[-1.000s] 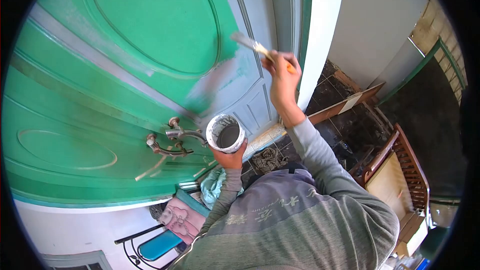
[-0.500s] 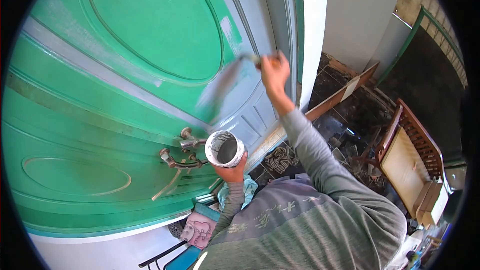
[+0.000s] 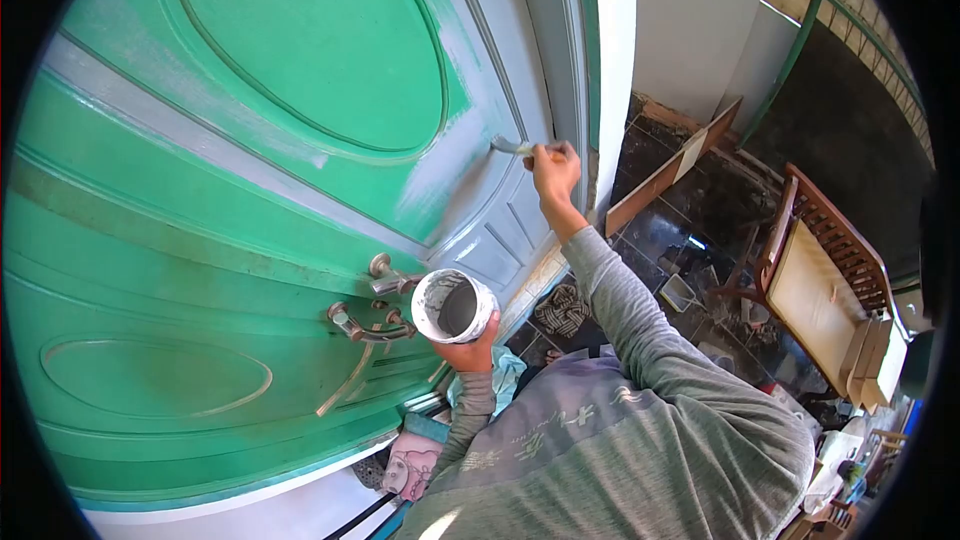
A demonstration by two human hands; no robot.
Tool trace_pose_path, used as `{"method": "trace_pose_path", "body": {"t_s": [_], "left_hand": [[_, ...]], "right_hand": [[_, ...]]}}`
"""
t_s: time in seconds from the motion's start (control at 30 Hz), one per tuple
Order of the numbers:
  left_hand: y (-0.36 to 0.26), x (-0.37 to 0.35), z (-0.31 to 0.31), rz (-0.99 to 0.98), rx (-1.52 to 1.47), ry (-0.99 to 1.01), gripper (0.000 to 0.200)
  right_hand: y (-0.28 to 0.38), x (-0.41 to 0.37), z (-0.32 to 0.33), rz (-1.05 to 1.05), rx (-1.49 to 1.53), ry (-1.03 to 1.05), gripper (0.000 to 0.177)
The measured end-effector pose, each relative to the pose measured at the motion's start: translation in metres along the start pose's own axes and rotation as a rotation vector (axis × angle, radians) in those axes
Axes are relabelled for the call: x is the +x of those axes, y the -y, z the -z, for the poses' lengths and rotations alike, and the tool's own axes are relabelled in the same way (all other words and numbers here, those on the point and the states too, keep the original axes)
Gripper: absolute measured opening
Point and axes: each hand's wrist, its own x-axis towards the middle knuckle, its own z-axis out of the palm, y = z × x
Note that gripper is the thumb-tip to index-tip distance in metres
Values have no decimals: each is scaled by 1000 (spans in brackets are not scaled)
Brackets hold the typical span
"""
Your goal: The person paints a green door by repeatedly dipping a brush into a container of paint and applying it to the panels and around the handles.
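My right hand [image 3: 555, 175] is closed round the handle of a paintbrush [image 3: 512, 147], its bristles against the door beside the frame-side moulding. In my left hand [image 3: 470, 345] I hold a white tub [image 3: 428, 318] of grey paint [image 3: 459, 310], its mouth tilted up toward me and its inner wall smeared. The door [image 3: 310, 50] is green, with grey paint [image 3: 465, 165] over its edge strip and lower right part. Metal door handles [image 3: 372, 325] stick out just left of the tub.
A wooden bench-like piece of furniture [image 3: 830, 290] lies at the right on dark floor tiles [image 3: 665, 190]. A long board [image 3: 675, 172] rests by the wall. Near my feet lies a patterned cloth [image 3: 562, 310]; a pink item [image 3: 412, 465] is below my left arm.
The brush and my right hand have moved down a little, and grey now covers more of the door's right edge. My left hand still holds the tub.
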Motion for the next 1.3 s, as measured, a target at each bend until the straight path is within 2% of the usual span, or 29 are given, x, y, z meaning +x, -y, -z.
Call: {"method": "trace_pose_path", "body": {"t_s": [0.03,0.1,0.13,0.2,0.3,0.33,0.47,0.53,0.57,0.63,0.7,0.73,0.8,0.9,0.93,1.0,1.07,1.13,1.23,1.3], "left_hand": [[1,1,0,-20,-3,4,104],[4,2,3,-56,-5,13,103],[7,2,6,-77,55,34,103],[11,4,14,-120,175,77,104],[-1,0,9,-92,69,-25,102],[-4,-1,12,-76,34,-13,102],[-5,0,19,15,-60,25,100],[-3,2,26,25,-8,54,100],[0,3,31,4,54,78,100],[1,5,33,-36,81,78,101],[-2,5,27,-67,18,24,101],[-17,5,20,4,-46,14,101],[-22,5,17,-18,-76,23,101],[-15,3,21,-27,-49,40,98],[-11,2,25,-24,-29,49,97],[-1,4,30,-16,18,58,95],[1,1,33,-17,46,41,93],[2,2,34,-42,46,9,91],[6,6,35,-49,52,26,93],[-1,5,30,-45,34,17,96]], "right_hand": [[8,5,0,42,-123,-7,24],[47,30,-33,251,116,34,28],[100,27,-36,343,79,102,27],[181,14,-45,395,492,212,22],[201,7,-45,419,898,377,16],[171,12,-48,393,892,365,14],[-26,9,-27,47,688,154,14],[-65,-7,-7,-213,436,-30,15],[-69,-6,-4,-144,234,-51,16],[-32,-1,4,0,-166,-93,17],[8,32,-19,255,-91,-74,19],[60,32,-20,354,-170,-58,18],[123,34,-27,310,253,123,18],[128,34,-26,303,793,325,16],[91,40,-30,297,867,324,15],[-2,39,-25,88,764,239,15],[-94,41,-10,-75,598,52,14],[-115,27,12,-202,233,-71,14],[-73,25,3,-29,-34,-36,17],[-15,28,-17,363,-299,-60,19]]}}
